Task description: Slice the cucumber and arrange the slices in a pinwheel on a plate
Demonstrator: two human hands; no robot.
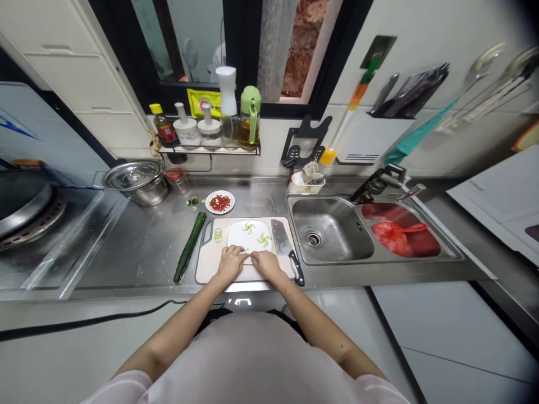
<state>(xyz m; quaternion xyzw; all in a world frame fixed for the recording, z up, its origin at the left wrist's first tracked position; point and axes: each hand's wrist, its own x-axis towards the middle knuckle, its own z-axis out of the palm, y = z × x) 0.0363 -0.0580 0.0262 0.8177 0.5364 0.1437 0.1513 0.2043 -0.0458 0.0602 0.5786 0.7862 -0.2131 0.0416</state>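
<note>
**Arranging cucumber pieces on a white plate**

Held low over the near part of the white plate: left grip and right grip, drawn in close together, both narrow, fingers bent downward. Cannot tell about any piece pinched between, too small and too covered from above. Just beyond, at the edge of the fingers, a little green, partly hidden.

Likely at the arranging step, to judge by the two pinwheels laid out on the same plate: far pinwheel and right pinwheel, well clear of each other. Probably busy with a third, at the near side. Calls next, by the look of it, for a light, exact pinch, careful turning of each thin piece, and no brushing against the other two.

Under the plate, a cutting board, with more slices in an overlapping row at far left, within easy reach for refilling. At right, a knife, lying untouched, handle toward the near edge.

Farther out on the counter: left of the board, a whole cucumber; beyond the board, a small dish of red bits, perhaps meant for garnish, beside green scraps. To the right, a sink.
</note>
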